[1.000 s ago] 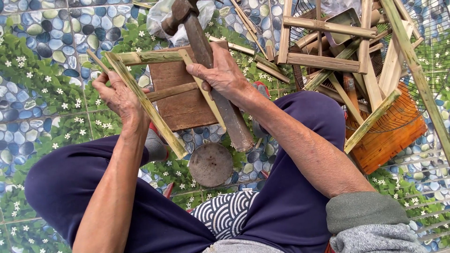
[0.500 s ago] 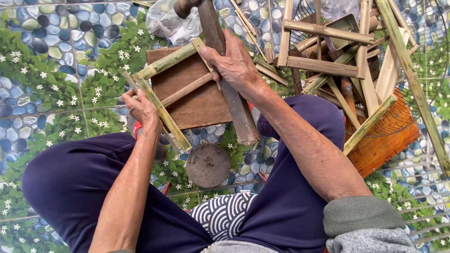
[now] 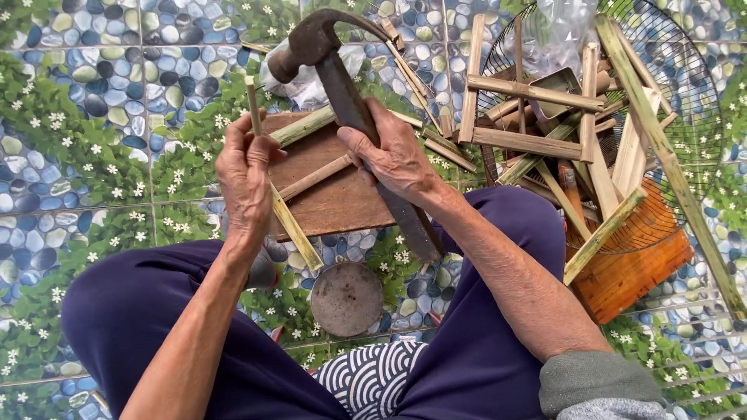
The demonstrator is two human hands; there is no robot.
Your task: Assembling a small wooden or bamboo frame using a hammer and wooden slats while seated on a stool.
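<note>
A home yard or porch used as a makeshift craft spot: the person sits on a tiled floor printed with pebbles and flowers, with a heap of bamboo sticks, a wire basket, and a wooden board around.

My right hand: grips hammer. My left hand: pinches bamboo frame over wooden board.

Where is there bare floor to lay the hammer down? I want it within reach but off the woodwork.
The tiled floor left of the wooden board and the left hand is bare. Right of the right hand, sticks and frames crowd the wire basket. The round metal lid sits between the knees.
</note>
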